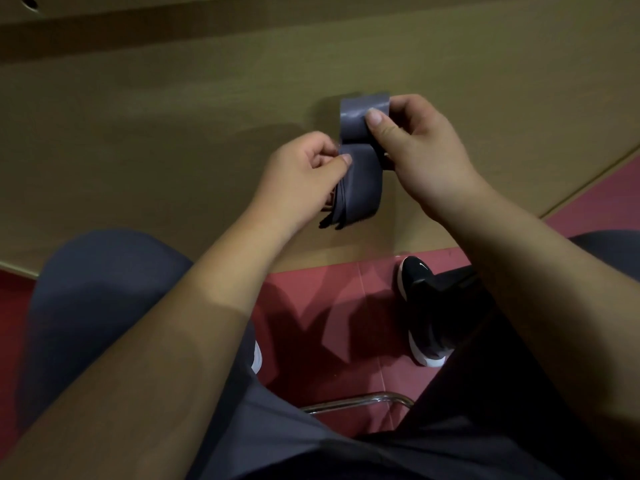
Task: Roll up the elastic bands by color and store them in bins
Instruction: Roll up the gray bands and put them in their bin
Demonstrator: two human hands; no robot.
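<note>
we held the grey elastic band (362,181) just above the wooden table (173,133), between both hands. our left hand (304,174) pinched the folded lower layers at their left edge. our right hand (422,150) gripped the upper flap, thumb on top. the band's long axis ran away from us, with the loose ends nearest our body. in our judgement, the next wrap would start from the far end, held by the right hand. no bin was in view.
</note>
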